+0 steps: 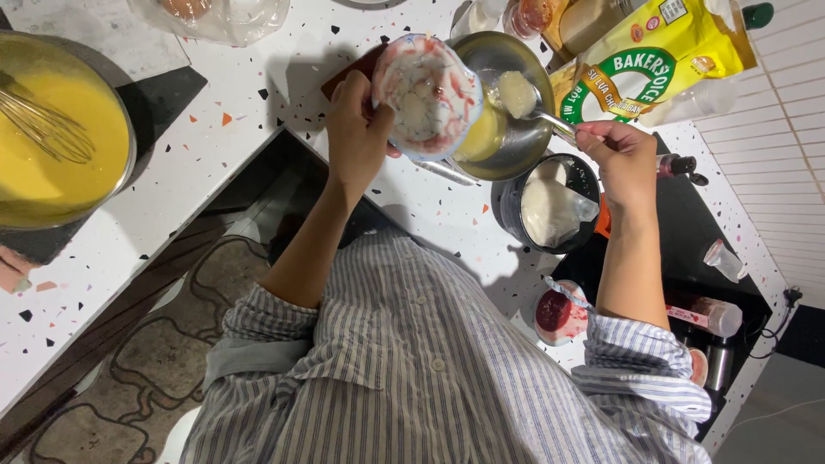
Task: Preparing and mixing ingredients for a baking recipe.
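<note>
Head camera, straight down, close above counter

— What else do I have on the tabletop, off to the side?

— I see a big steel bowl of yellow batter at the far edge, with a wire whisk resting in it.

— And nearer me?

— I can make out a dark pot holding a white bag, a small tub of red jam just beside my sleeve, and a yellow and green packet lying behind them. A clear plastic bag sits at the top edge.
</note>
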